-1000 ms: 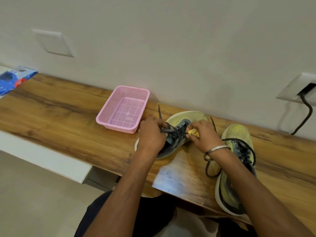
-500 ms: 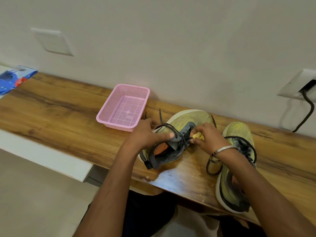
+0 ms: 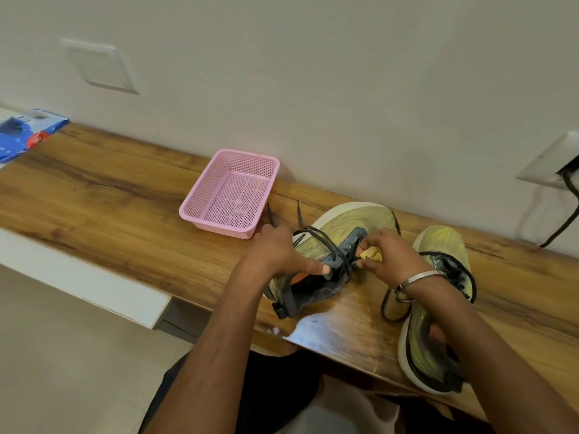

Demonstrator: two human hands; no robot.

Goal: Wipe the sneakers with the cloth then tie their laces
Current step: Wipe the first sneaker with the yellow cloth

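Yellow-green mesh covers both sneakers on the wooden desk point(image 3: 119, 211), and the near one, the left sneaker point(image 3: 341, 242), lies tipped on its side toward 9 o'clock, its pale sole edge turned up toward the wall and its dark grey tongue and collar facing the person. The left hand point(image 3: 279, 255) rests on this shoe's collar side, fingers curled over the upper with the thumb stretched out straight across the tongue, pressing down where the dark laces point(image 3: 322, 242) cross; a loop of lace arches over the shoe just beyond the thumb, and two loose lace ends trail on the desk toward 12 o'clock, near the basket. The right hand point(image 3: 391, 258) sits at 3 o'clock of the tongue, fingers bunched tight around a small yellow cloth point(image 3: 371, 254), which peeps out between fingertips and thumb, touching the shoe beside the lacing; whether it also pinches a lace I cannot tell. A metal bangle point(image 3: 416, 281) circles that wrist. The right sneaker point(image 3: 438, 308) stands upright at 4 o'clock of the first, toe toward the wall, partly hidden under the right forearm, its black lace hanging untied in a loop on the desk. A pink mesh basket point(image 3: 230, 194) sits at 10 o'clock of the left sneaker, close to it but apart.
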